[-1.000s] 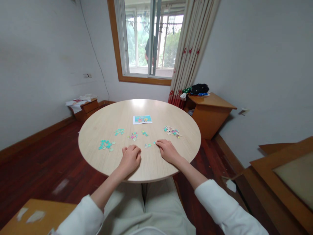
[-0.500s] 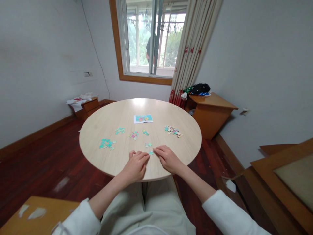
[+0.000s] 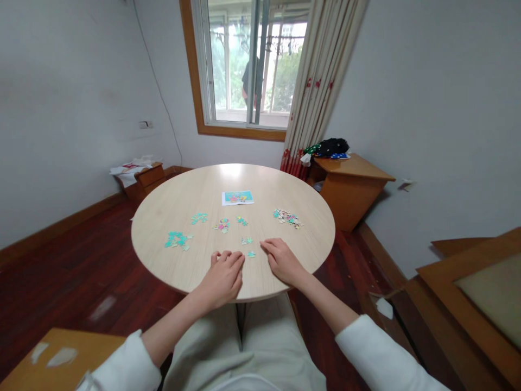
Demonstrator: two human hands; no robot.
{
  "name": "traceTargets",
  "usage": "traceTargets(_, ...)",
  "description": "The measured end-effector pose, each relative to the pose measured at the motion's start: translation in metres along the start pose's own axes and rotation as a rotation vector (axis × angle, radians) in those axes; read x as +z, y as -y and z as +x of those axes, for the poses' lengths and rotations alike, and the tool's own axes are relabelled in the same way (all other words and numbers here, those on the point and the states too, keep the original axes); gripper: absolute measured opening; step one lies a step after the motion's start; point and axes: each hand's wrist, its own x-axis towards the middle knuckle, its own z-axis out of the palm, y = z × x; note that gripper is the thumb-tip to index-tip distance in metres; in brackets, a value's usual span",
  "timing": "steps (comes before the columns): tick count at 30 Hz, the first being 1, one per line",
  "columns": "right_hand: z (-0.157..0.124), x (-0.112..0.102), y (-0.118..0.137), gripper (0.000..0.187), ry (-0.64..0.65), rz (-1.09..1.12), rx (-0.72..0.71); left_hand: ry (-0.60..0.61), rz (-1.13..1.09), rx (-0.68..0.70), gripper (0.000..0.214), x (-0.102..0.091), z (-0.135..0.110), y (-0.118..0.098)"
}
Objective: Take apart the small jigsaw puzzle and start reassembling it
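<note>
Both hands have eased back slightly from a lone turquoise puzzle piece (image 3: 251,254) on the table (image 3: 183,190): the left hand (image 3: 223,277) rests just left of it, fingers bent together, and the right hand (image 3: 284,263) to its right, fingers close together, any grip hidden underneath. Beyond that piece lie a small piece group (image 3: 246,240) and, farther, a printed picture (image 3: 238,198). Work seems early: turquoise clusters (image 3: 176,239) to its left look sorted, while a mixed heap (image 3: 287,218), beyond and right of it, appears left to sort.
</note>
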Motion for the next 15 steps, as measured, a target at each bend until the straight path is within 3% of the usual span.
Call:
traceTargets(5,0.012,-0.003,-0.017,0.042,-0.028,-0.161,0.173,0.042,0.023,0.075,0.046,0.004,0.006,-0.008)
traceTargets(10,0.031,-0.013,-0.045,0.040,-0.003,-0.372,0.395,0.051,0.075,0.007,0.048,0.010,0.017,-0.010)
traceTargets(15,0.039,-0.014,-0.060,0.033,0.005,-0.411,0.416,0.022,0.051,-0.044,0.048,0.013,0.027,-0.005)
